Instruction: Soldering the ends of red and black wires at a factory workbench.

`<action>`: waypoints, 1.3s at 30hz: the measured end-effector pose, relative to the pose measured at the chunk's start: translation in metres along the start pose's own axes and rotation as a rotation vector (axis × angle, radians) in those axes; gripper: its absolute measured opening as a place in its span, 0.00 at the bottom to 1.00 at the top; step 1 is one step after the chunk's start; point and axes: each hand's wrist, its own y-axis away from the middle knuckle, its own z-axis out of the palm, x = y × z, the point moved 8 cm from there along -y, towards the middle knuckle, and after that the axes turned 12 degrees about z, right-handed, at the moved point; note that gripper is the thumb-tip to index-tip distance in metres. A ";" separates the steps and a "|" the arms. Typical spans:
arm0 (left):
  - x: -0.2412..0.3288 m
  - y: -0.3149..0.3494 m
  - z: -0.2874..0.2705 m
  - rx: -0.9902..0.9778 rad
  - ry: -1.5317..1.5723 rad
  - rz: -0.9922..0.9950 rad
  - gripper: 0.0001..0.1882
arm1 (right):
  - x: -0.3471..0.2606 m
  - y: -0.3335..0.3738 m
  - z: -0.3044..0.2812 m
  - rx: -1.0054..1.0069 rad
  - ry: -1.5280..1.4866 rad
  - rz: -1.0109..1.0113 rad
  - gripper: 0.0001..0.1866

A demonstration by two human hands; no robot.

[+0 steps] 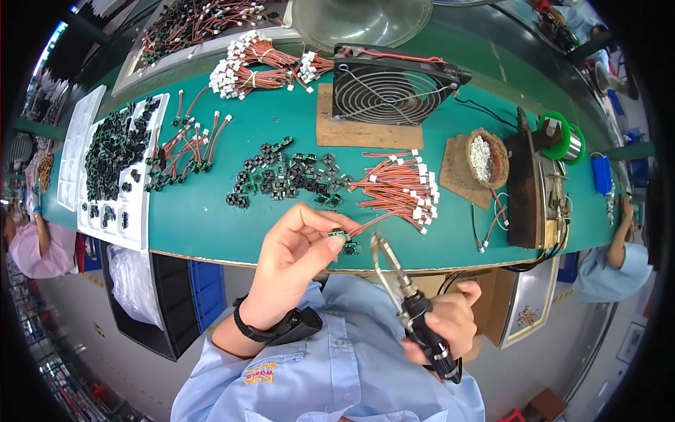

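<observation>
My left hand [295, 257] pinches a small green board with a black part [342, 238], from which red wires [373, 221] trail up to the right. My right hand [450, 320] grips the black handle of a soldering iron [401, 281]; its metal tip points up toward the small board and stops just to the right of it. Both hands hover at the near edge of the green table [211, 218].
A loose pile of red wire leads with white plugs [401, 186] and a heap of small black-green parts [285, 176] lie just beyond my hands. White trays of parts [116, 169] sit left, a black fan [390, 88] behind, an iron stand [527, 183] and solder spool [562, 137] right.
</observation>
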 end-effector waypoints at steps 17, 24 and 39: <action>0.005 0.005 0.001 -0.023 -0.022 0.016 0.05 | -0.006 0.000 0.008 -0.015 -0.060 -0.024 0.20; 0.007 0.004 0.003 -0.029 -0.039 0.069 0.05 | -0.007 -0.001 0.009 -0.028 -0.055 -0.021 0.20; 0.004 0.006 0.005 -0.048 -0.082 0.057 0.05 | -0.004 0.001 0.006 -0.016 -0.067 -0.019 0.21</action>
